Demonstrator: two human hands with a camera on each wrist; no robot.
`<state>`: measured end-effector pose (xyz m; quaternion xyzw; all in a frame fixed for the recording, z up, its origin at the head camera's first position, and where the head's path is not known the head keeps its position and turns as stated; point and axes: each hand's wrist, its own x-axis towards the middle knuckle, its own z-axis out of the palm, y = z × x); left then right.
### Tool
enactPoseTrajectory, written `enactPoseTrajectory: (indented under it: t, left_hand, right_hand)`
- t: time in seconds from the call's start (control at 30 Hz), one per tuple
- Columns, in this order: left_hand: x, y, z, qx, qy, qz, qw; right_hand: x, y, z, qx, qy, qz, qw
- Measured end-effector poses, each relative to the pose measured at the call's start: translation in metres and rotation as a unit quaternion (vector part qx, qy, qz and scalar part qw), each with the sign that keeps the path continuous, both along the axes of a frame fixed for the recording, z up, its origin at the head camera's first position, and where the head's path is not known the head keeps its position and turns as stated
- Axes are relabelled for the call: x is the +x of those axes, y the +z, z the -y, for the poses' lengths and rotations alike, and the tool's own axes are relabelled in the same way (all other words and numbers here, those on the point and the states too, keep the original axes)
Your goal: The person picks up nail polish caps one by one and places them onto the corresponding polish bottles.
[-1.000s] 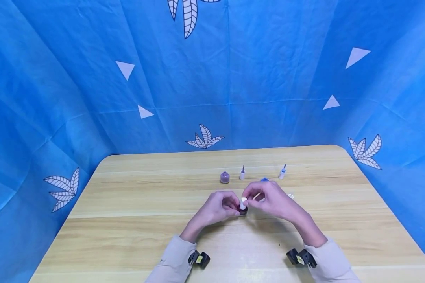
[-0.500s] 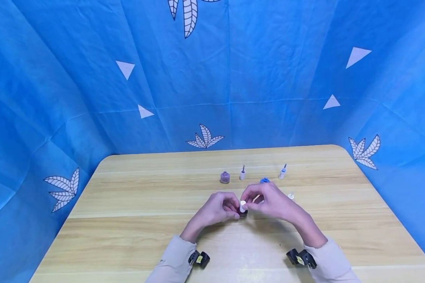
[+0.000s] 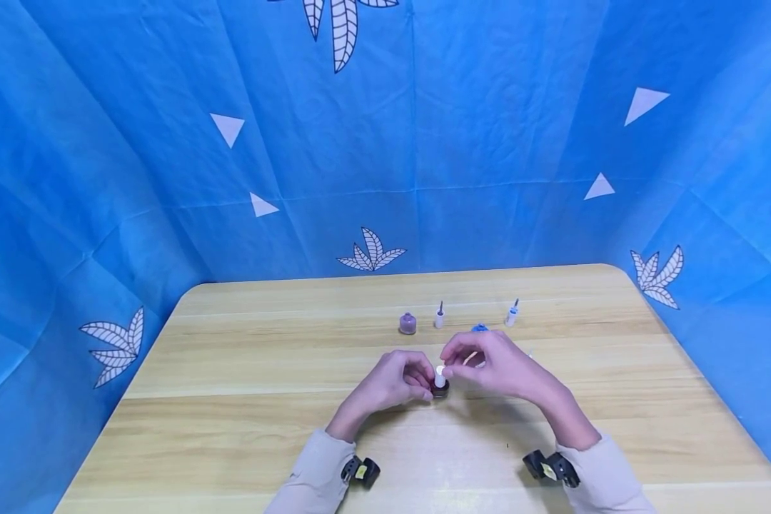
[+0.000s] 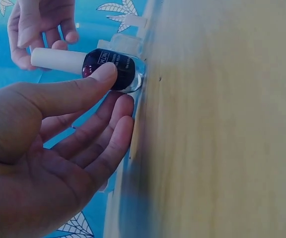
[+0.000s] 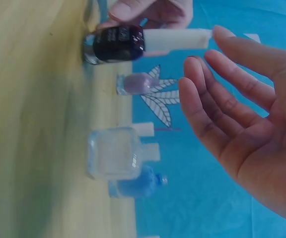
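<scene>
A dark nail polish bottle (image 3: 440, 392) with a white cap (image 3: 440, 377) stands upright on the wooden table. My left hand (image 3: 395, 378) pinches the bottle's body from the left; the left wrist view shows the thumb lying across its dark label (image 4: 125, 64). At the cap's right is my right hand (image 3: 491, 363). In the right wrist view, its fingers (image 5: 227, 101) are spread loosely apart with nothing gripped, and one fingertip is at the cap's end; whether it touches cannot be told.
Behind the hands stand an uncapped purple bottle (image 3: 407, 325), a white cap with its brush upward (image 3: 440, 318), a second brush cap (image 3: 511, 316) and a blue bottle (image 3: 480, 328) partly hidden. A clear bottle (image 5: 115, 152) shows in the right wrist view. Blue cloth (image 3: 295, 143) hangs behind.
The right hand's fingers have loosened from the white cap and shifted slightly to the right. The cap sits on the dark bottle, and the left hand keeps its hold.
</scene>
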<state>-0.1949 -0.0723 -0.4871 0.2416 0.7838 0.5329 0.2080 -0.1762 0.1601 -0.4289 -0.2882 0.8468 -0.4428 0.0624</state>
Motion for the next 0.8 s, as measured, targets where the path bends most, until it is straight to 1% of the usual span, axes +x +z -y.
enactPoseTrajectory:
  t: [0.13, 0.37, 0.5, 0.6, 0.7, 0.8]
  left_hand:
    - [0.0, 0.002, 0.003, 0.002, -0.002, 0.0, 1.0]
    - [-0.001, 0.008, 0.008, 0.004, 0.005, -0.009, 0.9999]
    - [-0.002, 0.012, 0.011, 0.003, 0.01, -0.015, 0.9998]
    - [-0.003, 0.016, 0.015, 0.003, 0.01, -0.024, 0.9996]
    - [-0.003, 0.022, 0.019, 0.004, 0.01, -0.04, 0.9991]
    - [-0.001, 0.032, 0.024, 0.002, 0.022, -0.051, 0.9984]
  right_hand:
    - [0.0, 0.007, -0.011, -0.005, -0.023, -0.01, 0.9997]
    - [0.002, 0.018, -0.03, -0.013, -0.06, -0.023, 0.9979]
    - [0.004, 0.024, -0.038, -0.014, -0.076, -0.017, 0.9968]
    - [0.005, 0.028, -0.044, -0.015, -0.085, -0.017, 0.9961]
    - [0.006, 0.031, -0.05, -0.018, -0.094, -0.022, 0.9952]
    - [0.007, 0.034, -0.056, -0.021, -0.102, -0.033, 0.994]
